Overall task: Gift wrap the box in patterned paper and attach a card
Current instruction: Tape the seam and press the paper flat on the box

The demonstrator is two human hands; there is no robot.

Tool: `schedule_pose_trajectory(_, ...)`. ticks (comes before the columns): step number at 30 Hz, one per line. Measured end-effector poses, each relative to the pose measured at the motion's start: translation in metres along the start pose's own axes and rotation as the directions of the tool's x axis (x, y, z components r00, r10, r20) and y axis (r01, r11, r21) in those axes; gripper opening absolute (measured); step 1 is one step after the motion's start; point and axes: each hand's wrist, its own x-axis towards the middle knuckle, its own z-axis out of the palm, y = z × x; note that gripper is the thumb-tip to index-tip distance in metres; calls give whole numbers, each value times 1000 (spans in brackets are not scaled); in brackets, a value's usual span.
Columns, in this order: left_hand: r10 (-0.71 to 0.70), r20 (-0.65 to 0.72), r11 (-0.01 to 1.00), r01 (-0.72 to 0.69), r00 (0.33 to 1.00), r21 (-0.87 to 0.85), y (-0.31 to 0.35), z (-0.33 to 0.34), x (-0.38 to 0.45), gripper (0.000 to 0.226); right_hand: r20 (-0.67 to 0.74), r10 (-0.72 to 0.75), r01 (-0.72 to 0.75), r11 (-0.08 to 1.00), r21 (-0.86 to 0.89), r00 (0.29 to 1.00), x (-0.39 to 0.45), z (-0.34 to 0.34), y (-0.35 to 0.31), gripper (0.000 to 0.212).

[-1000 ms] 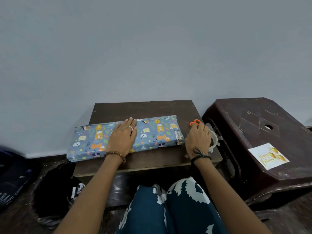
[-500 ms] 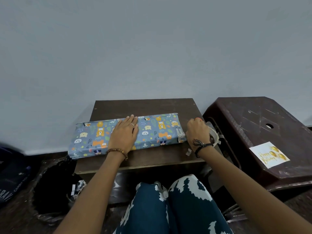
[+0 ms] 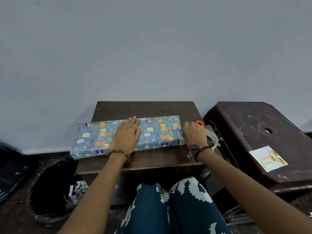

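A dark brown plastic stool [image 3: 263,132] stands to the right of the wooden desk [image 3: 145,108], both set against a plain grey wall [image 3: 152,48]. A black bag [image 3: 50,186] sits open on the floor at lower left; patterned blue-and-white trousers [image 3: 168,208] fill the lower centre.

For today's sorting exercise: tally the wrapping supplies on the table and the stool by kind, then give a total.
Wrapped box: 1
Scissors, only the orange handle showing: 1
Tape roll: 1
Birthday card, on the stool: 1
Total: 4
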Motion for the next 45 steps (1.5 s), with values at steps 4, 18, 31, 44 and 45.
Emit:
schedule_pose_trajectory(4,2,1,1000,-2,1000,12,0,0,-1,45,18,-52,52,999,-2,998,4,6,0,42)
schedule_pose_trajectory(18,-4,20,1000,4,1000,19,1,-1,-1,46,-66,-308,286,931,-228,949,9,25,9,47)
schedule_pose_trajectory(31,-35,-32,999,34,999,-41,4,-6,-1,39,-301,-132,68,974,-214,944,18,-7,1,61)
schedule_pose_trajectory(44,-106,-97,993,101,990,-64,8,-9,-7,53,-135,-93,164,589,791,986,36,-44,-68,35)
schedule_pose_trajectory(45,-139,-85,985,129,987,-115,9,-10,-7,57,-87,-77,113,475,873,993,38,-43,-69,38)
